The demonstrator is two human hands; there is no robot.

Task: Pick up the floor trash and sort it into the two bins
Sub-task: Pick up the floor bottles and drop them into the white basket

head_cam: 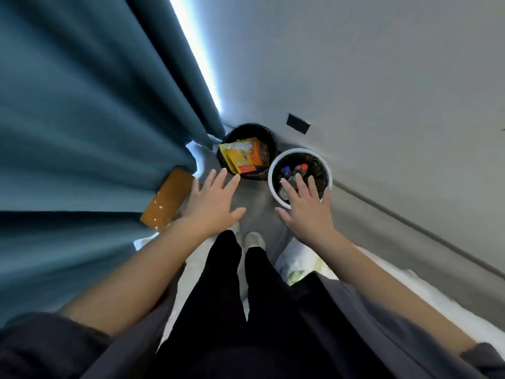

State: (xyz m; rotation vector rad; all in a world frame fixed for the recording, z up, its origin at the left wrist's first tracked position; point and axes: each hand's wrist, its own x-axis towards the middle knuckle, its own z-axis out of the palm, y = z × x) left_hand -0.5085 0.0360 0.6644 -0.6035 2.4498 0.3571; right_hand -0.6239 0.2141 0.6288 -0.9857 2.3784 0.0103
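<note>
My shoes [255, 239] stand together on the floor [255, 205]; just past them both hands are out flat, fingers spread and holding nothing; the left hand [211, 198] hangs short of the black bin [246, 126], the right hand [307, 212] over the near rim of the white bin [272, 170]. By my right leg lies something pale; I cannot tell whether it is trash or bedding. To my left an orange box [169, 198] lies on the floor, its far end tucked under the curtain [82, 119]; I judge that one is left to pick up. Farther on, yellow and orange packets [241, 157] fill the black bin; bottles [303, 168] stand in the white one; so most of the sorting looks done.
</note>
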